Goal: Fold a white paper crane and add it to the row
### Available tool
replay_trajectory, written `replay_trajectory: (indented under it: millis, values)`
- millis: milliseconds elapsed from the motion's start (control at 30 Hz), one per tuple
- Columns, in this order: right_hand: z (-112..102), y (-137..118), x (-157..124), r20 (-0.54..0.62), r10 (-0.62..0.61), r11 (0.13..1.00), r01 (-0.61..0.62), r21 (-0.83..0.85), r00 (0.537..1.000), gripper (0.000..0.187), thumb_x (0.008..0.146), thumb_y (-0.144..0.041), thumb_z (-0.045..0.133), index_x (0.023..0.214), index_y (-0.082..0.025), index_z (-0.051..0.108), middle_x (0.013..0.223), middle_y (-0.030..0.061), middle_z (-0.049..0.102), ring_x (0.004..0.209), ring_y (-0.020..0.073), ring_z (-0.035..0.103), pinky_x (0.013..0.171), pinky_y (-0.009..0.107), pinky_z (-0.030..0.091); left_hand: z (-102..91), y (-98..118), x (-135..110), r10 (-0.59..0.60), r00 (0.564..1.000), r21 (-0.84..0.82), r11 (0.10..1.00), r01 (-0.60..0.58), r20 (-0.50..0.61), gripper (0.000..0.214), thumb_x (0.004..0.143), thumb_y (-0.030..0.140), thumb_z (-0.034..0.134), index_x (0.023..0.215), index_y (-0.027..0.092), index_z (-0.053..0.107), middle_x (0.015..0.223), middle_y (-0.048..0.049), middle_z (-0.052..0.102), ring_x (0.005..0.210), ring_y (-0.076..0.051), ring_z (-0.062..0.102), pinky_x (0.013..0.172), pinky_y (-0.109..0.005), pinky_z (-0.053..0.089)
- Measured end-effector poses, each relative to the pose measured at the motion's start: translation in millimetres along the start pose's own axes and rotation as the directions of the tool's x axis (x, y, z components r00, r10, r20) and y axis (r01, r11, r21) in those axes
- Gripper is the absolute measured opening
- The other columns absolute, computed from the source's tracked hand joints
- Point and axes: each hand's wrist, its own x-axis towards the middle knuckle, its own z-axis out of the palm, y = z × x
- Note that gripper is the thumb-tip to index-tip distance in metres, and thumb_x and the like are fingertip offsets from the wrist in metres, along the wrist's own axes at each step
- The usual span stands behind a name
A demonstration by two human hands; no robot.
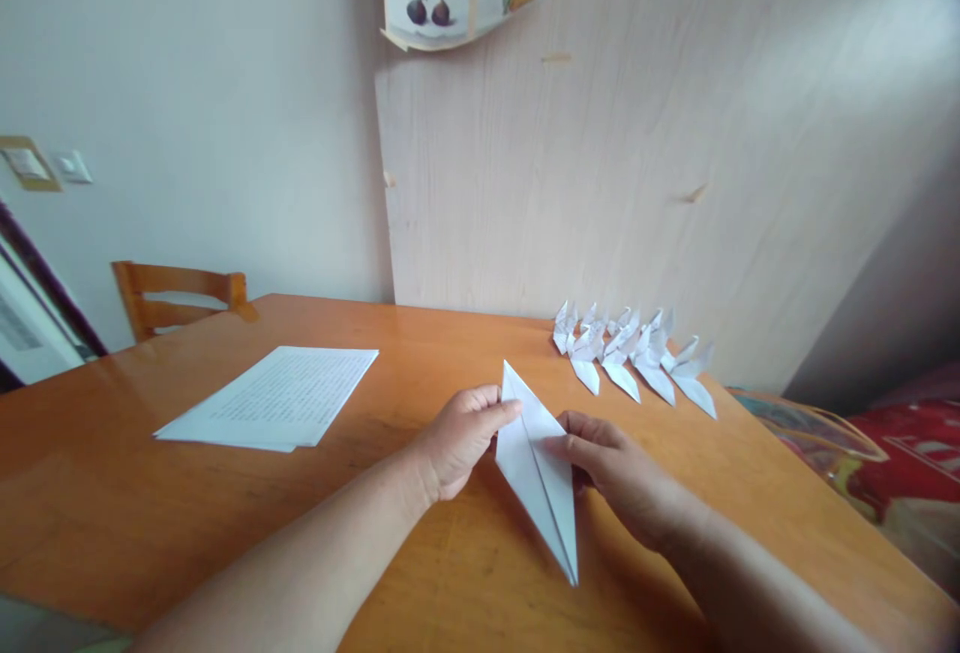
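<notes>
A white sheet folded into a long diamond, a folded paper (534, 473), is held just above the table with a crease running down its middle. My left hand (466, 438) pinches its upper left edge, thumb on the front face. On the opposite edge my right hand (604, 458) grips it, also thumb in front, with the other fingers partly hidden behind. The paper's lower point hangs toward me. Beyond my right hand, several folded paper cranes (651, 358) stand in two rows near the table's far right.
The orange-brown wooden table (420, 363) meets the wall at the back. A stack of printed paper sheets (277, 398) lies on its left part. A wooden chair (180, 283) stands past the far left edge, and red fabric (911, 453) lies beyond the right edge.
</notes>
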Motion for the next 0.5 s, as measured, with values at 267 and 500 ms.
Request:
replay_trajectory:
  millis: [267,500]
  values:
    - [9.1,3.3,-0.7,0.092,0.051,0.992,-0.061,0.107,0.994,0.033,0.076,-0.045,0.075,0.088,-0.015,0.070,0.079,0.0040,0.071,0.064,0.0141,0.058,0.061,0.025,0.043,5.9,-5.3,-3.7,-0.030,0.999,-0.036,0.999,0.032,0.044,0.029,0.073,0.036,0.077,0.087,0.013,0.068,0.082,-0.0082,0.070,0.075,-0.021,0.065,0.075,-0.034,0.049]
    - [4.9,6.6,-2.1,0.084,0.053,0.993,-0.062,0.096,0.995,0.025,0.075,-0.039,0.075,0.085,-0.016,0.071,0.069,0.0009,0.067,0.056,0.0113,0.054,0.055,0.022,0.041,5.9,1.6,-4.7,0.018,0.999,0.027,0.999,-0.017,-0.029,0.020,0.077,0.032,0.072,0.078,0.015,0.063,0.074,-0.0024,0.064,0.065,-0.013,0.059,0.066,-0.027,0.046]
